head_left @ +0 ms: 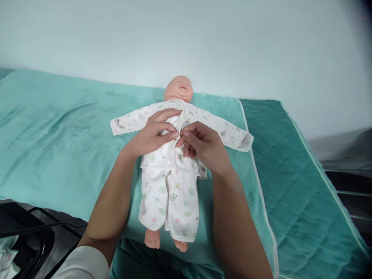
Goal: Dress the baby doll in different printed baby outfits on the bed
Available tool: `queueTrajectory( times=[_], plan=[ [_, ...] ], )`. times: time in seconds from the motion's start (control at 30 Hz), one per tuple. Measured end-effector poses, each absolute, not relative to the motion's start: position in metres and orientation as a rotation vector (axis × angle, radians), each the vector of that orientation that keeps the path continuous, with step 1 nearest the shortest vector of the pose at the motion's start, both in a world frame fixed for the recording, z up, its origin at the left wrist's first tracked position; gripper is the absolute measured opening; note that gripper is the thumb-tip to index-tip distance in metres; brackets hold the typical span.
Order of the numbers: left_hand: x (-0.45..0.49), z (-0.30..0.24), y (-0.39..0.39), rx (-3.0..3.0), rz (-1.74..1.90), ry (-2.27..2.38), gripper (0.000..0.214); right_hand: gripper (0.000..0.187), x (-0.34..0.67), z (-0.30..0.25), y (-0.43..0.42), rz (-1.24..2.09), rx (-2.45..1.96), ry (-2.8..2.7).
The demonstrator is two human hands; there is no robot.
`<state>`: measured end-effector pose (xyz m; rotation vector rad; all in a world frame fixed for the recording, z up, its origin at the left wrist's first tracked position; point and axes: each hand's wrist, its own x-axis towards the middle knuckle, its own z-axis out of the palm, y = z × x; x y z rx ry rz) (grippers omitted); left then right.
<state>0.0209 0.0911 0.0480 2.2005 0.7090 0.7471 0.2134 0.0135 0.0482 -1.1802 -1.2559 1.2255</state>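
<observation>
A baby doll (178, 88) lies on its back, head toward the wall. It wears a white printed long-sleeved jacket (232, 133) and matching trousers (183, 193); its bare feet stick out below the cuffs. On the jacket's front, my left hand (155, 131) pinches the front edge between thumb and finger, its other fingers resting on the chest. Just across the front opening, my right hand (202, 141) has thumb and forefinger closed on the opposite edge. Any fastener between the fingertips is too small to make out. The jacket hangs apart below my hands.
A light green blanket (58, 147) lies under the doll, over a darker quilted cover (296, 174) at the right. A pale wall (186, 38) rises behind. At the lower left stands a black container (35, 248) with cloth in it.
</observation>
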Motion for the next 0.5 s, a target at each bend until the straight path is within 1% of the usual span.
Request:
queueTrajectory(
  times=[0.13,0.3,0.5],
  plan=[
    [0.0219,0.0486,0.088,2.199,0.749,0.732,0.03,0.028,0.2132,0.047,0.0135,1.224,-1.176,-1.259],
    [0.0224,0.0474,0.0874,2.189,0.783,0.74,0.03,0.033,0.2126,0.0457,0.014,1.231,-1.161,-1.252],
    [0.018,0.0423,0.0947,2.205,0.805,0.639,0.029,0.029,0.2125,0.0453,0.0141,1.236,-1.171,-1.235]
  ],
)
